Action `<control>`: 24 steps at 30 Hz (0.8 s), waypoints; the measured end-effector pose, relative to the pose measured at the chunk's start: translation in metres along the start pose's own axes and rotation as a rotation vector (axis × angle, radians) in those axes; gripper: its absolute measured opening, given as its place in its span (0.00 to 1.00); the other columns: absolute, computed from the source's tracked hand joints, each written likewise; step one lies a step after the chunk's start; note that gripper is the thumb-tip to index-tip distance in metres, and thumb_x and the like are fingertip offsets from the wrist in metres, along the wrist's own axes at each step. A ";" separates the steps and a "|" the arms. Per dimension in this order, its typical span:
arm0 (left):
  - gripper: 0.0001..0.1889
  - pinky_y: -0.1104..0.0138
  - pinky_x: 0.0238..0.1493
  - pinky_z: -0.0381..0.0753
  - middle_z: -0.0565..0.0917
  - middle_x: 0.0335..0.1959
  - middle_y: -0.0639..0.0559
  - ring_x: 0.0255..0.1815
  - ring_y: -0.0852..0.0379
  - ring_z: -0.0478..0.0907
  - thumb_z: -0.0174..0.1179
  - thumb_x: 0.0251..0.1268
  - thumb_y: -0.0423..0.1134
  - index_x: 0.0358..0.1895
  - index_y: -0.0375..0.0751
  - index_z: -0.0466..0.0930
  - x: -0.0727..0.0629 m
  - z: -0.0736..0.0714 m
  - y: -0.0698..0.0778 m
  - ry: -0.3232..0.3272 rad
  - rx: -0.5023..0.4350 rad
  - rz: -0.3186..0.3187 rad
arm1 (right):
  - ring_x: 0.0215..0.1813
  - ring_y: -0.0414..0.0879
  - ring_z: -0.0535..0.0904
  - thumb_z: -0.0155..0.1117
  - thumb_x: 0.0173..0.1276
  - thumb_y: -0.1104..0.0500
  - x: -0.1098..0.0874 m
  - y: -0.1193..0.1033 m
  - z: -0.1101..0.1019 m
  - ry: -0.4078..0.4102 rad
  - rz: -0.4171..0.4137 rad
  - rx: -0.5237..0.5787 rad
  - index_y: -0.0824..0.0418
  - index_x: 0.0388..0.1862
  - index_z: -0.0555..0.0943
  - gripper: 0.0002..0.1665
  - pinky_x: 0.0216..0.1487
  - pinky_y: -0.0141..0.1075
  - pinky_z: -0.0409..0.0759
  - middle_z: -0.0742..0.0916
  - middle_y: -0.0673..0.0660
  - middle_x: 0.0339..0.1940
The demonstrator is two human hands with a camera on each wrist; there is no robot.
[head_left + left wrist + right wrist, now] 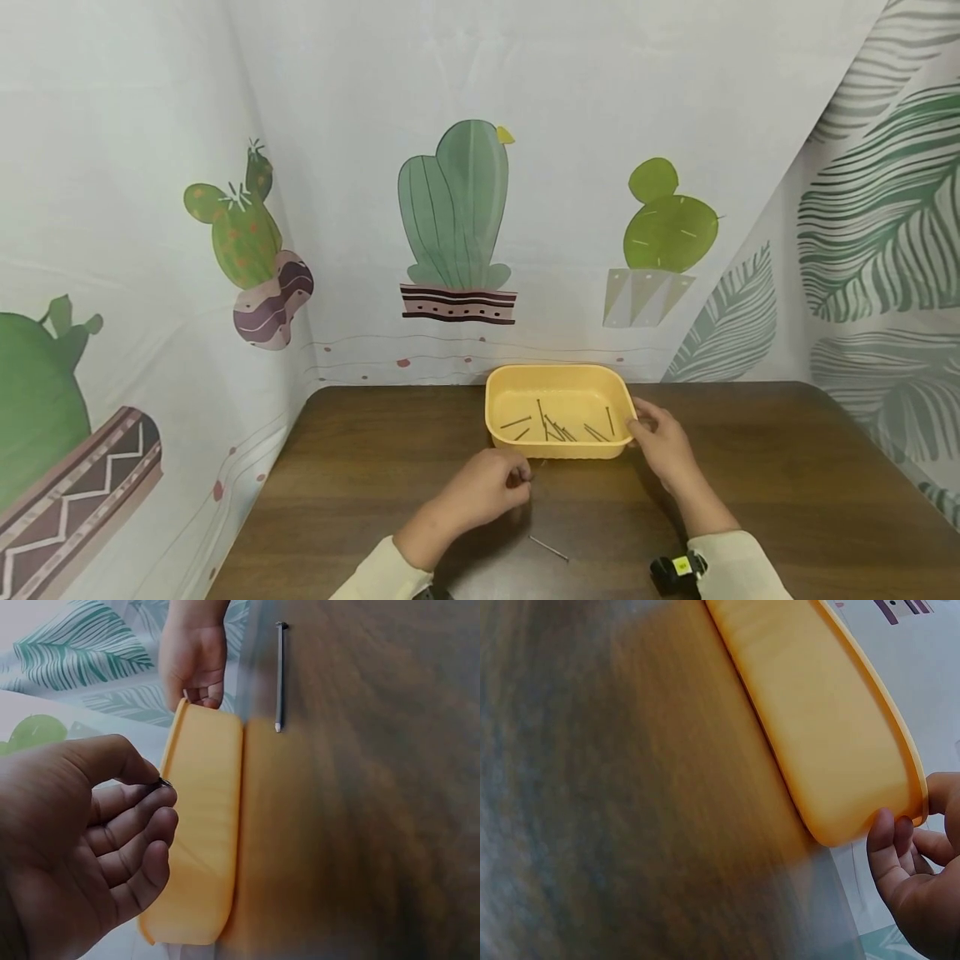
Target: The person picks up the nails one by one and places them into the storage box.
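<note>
A yellow plastic tray (555, 451) stands at the back of the table with several nails (557, 429) lying in it. My right hand (663, 446) holds the tray's right end; in the right wrist view its fingers (885, 847) touch the outer wall and the thumb is at the rim. Just in front of the tray's near left corner is my left hand (483, 489). Between its thumb and forefinger it pinches a nail (165, 782), of which only a small dark end shows. Another nail (549, 548) lies on the table, nearer to me.
The brown wooden table (360, 475) meets a white curtain (562, 75) printed with cacti and leaves along its back edge. A black strap device with a yellow label (681, 567) sits at the right wrist.
</note>
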State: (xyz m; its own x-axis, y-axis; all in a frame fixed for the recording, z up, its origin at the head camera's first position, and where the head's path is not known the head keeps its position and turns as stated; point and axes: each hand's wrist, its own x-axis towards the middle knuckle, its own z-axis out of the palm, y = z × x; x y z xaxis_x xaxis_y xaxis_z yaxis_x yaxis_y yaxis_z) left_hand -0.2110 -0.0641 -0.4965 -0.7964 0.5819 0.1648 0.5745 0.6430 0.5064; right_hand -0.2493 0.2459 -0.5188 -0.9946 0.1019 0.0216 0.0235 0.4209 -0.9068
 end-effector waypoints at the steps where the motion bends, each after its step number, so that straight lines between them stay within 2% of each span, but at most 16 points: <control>1: 0.02 0.79 0.37 0.77 0.83 0.29 0.62 0.31 0.72 0.74 0.64 0.61 0.38 0.35 0.47 0.84 0.001 -0.001 0.000 0.013 0.001 0.004 | 0.54 0.57 0.80 0.53 0.79 0.59 0.000 0.000 0.000 -0.002 0.000 0.002 0.70 0.77 0.62 0.33 0.45 0.33 0.87 0.72 0.70 0.64; 11: 0.02 0.77 0.36 0.79 0.83 0.32 0.59 0.32 0.69 0.76 0.66 0.61 0.36 0.36 0.45 0.84 0.016 -0.023 -0.001 0.132 -0.091 -0.009 | 0.53 0.54 0.80 0.54 0.79 0.59 -0.001 -0.002 0.000 0.003 0.000 0.006 0.69 0.77 0.63 0.32 0.45 0.33 0.87 0.72 0.69 0.64; 16: 0.01 0.77 0.34 0.79 0.84 0.31 0.58 0.31 0.68 0.77 0.67 0.63 0.36 0.35 0.45 0.84 0.026 -0.029 -0.003 0.211 -0.095 -0.012 | 0.54 0.55 0.80 0.54 0.79 0.59 0.000 -0.001 0.000 -0.007 0.012 0.007 0.70 0.77 0.62 0.33 0.44 0.32 0.86 0.71 0.70 0.65; 24: 0.02 0.72 0.36 0.80 0.86 0.32 0.55 0.35 0.62 0.81 0.66 0.66 0.38 0.36 0.45 0.84 0.039 -0.034 -0.009 0.325 -0.156 -0.076 | 0.52 0.53 0.80 0.54 0.79 0.59 0.000 0.001 0.000 -0.001 0.009 0.016 0.70 0.77 0.62 0.33 0.44 0.32 0.86 0.71 0.70 0.65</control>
State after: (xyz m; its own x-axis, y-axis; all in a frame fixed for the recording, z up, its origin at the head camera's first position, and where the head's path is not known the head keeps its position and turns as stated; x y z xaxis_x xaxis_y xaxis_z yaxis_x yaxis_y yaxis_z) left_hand -0.2537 -0.0638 -0.4661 -0.8685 0.3303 0.3695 0.4956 0.5799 0.6466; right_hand -0.2497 0.2467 -0.5199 -0.9944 0.1048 0.0129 0.0309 0.4059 -0.9134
